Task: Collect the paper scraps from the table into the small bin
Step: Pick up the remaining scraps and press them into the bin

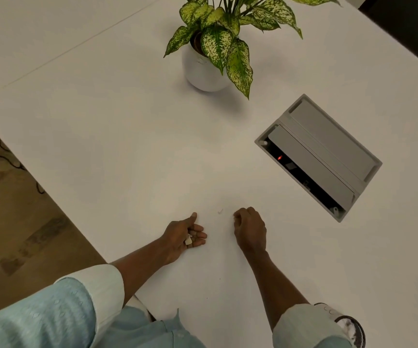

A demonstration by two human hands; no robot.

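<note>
My left hand [184, 234] rests on the white table [127, 159], palm turned inward, with small white paper scraps [188, 240] cupped against its curled fingers. My right hand [249, 228] lies a little to the right, knuckles up, its fingers closed; something pale shows at the fingertips, too small to identify. Between the two hands, slightly farther away, lies one tiny paper scrap [220, 211] on the tabletop. At the bottom right edge, beside my right sleeve, a small round container [352, 330] with white bits inside is partly visible; it may be the bin.
A potted plant with speckled green leaves in a white pot [204, 71] stands at the far middle. A grey cable box [321, 156] with its lid open is set into the table at the right. The table's left edge drops to a brown floor [14, 222].
</note>
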